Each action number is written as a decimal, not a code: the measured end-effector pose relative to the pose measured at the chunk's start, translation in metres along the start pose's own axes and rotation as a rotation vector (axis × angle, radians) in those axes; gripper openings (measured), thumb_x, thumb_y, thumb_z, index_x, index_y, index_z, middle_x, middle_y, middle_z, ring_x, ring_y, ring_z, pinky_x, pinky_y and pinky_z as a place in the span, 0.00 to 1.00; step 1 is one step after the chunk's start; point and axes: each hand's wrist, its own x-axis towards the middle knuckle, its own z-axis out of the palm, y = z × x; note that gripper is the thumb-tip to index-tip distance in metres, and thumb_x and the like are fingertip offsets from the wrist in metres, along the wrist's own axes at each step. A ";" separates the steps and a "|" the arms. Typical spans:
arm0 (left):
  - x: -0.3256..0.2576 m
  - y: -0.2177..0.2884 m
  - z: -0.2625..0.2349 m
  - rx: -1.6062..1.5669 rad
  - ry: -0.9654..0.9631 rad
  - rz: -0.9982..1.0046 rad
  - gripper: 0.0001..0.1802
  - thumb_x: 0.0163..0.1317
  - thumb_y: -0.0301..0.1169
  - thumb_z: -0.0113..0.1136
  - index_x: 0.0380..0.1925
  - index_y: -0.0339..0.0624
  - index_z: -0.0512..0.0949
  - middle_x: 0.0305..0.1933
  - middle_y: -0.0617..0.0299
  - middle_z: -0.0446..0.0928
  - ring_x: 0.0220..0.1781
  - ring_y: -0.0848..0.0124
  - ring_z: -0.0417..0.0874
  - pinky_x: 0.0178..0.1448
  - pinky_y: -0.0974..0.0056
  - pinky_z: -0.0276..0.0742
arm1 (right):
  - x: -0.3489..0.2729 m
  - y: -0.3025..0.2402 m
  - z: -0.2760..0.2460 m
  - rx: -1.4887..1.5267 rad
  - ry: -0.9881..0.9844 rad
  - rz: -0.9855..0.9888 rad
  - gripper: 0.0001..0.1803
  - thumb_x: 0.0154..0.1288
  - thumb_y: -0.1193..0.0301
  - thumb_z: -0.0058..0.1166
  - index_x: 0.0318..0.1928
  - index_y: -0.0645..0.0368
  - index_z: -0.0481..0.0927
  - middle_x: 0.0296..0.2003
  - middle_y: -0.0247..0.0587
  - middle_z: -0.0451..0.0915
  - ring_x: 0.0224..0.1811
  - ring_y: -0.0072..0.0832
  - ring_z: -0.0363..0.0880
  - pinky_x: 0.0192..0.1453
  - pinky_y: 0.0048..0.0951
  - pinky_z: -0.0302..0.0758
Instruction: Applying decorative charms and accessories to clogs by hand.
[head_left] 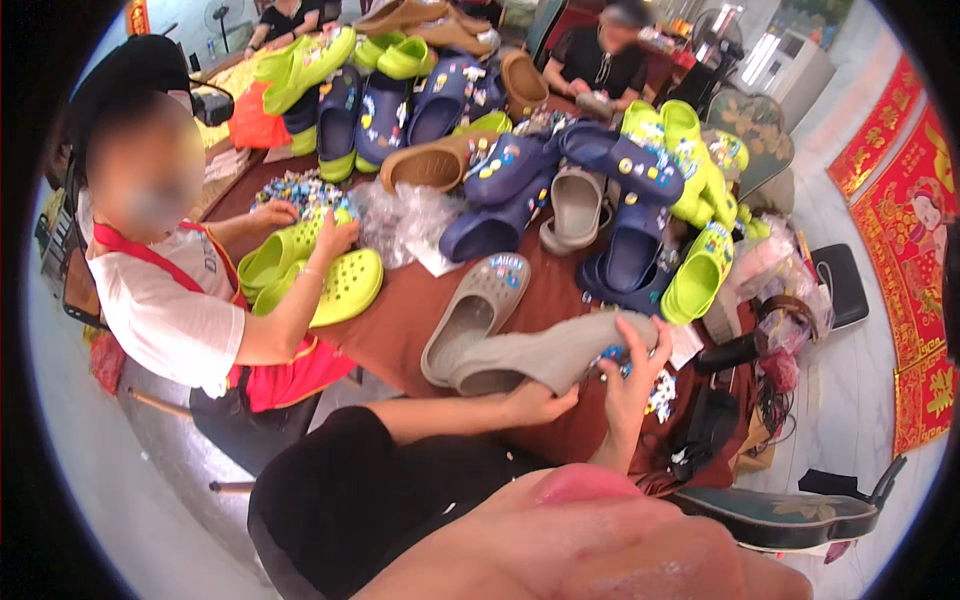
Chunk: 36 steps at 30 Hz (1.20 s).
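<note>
A grey clog [560,350], tipped on its side, is held between my two hands above the near edge of the table. Its heel end overlaps a second grey clog [478,298], which lies on the cloth with small charms on its toe. My left hand [540,404] grips the held clog from below, near its middle. My right hand [630,385] curls its fingers around the toe end, where a few colourful charms [608,358] show partly behind the fingers. Beside that hand lies a small heap of loose charms [661,396].
Navy clogs [500,205], lime-green clogs [697,270] and brown clogs [425,160] crowd the brown-covered table [375,350]. At left, a person [170,280] handles lime-green clogs [345,288] beside clear plastic [408,222]. Another person [600,70] works across the table. A chair [785,518] stands at lower right.
</note>
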 end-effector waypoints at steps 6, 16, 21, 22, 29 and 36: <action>0.006 0.021 -0.003 -0.134 -0.045 -0.160 0.25 0.60 0.28 0.56 0.58 0.31 0.69 0.54 0.45 0.74 0.58 0.52 0.75 0.64 0.54 0.68 | -0.003 0.002 -0.006 0.117 0.004 0.058 0.35 0.38 0.86 0.63 0.54 0.51 0.80 0.66 0.49 0.56 0.68 0.46 0.58 0.71 0.38 0.57; 0.033 0.023 0.023 -1.225 0.403 -0.569 0.22 0.61 0.19 0.54 0.57 0.35 0.69 0.55 0.57 0.76 0.56 0.66 0.78 0.60 0.59 0.74 | 0.004 0.027 0.011 0.068 0.124 0.017 0.32 0.50 0.75 0.66 0.59 0.52 0.77 0.69 0.51 0.55 0.71 0.45 0.54 0.73 0.42 0.52; 0.039 0.008 0.011 -1.349 0.621 -0.696 0.21 0.60 0.20 0.53 0.56 0.33 0.69 0.55 0.54 0.76 0.56 0.61 0.79 0.60 0.56 0.76 | -0.019 0.053 0.017 0.148 0.151 0.172 0.25 0.55 0.73 0.64 0.56 0.54 0.78 0.65 0.48 0.64 0.68 0.42 0.61 0.72 0.41 0.55; 0.044 -0.001 0.013 -1.420 0.638 -0.752 0.21 0.61 0.20 0.51 0.56 0.31 0.69 0.55 0.52 0.76 0.55 0.59 0.79 0.61 0.54 0.76 | -0.022 0.066 0.018 0.203 0.138 0.215 0.24 0.56 0.73 0.64 0.56 0.54 0.78 0.63 0.48 0.66 0.66 0.41 0.63 0.71 0.40 0.56; 0.030 -0.043 0.008 -1.465 0.615 -0.948 0.20 0.64 0.22 0.48 0.57 0.29 0.67 0.56 0.50 0.74 0.58 0.58 0.75 0.66 0.55 0.70 | -0.065 0.087 0.034 0.488 0.059 0.384 0.21 0.61 0.74 0.61 0.55 0.58 0.77 0.57 0.43 0.70 0.61 0.32 0.69 0.59 0.33 0.71; -0.011 0.002 -0.053 -1.142 0.109 -0.863 0.20 0.63 0.22 0.52 0.56 0.29 0.69 0.55 0.52 0.76 0.59 0.63 0.75 0.67 0.59 0.67 | -0.088 0.099 0.031 0.503 0.040 0.519 0.19 0.62 0.77 0.59 0.55 0.63 0.76 0.51 0.44 0.74 0.47 0.26 0.75 0.51 0.26 0.76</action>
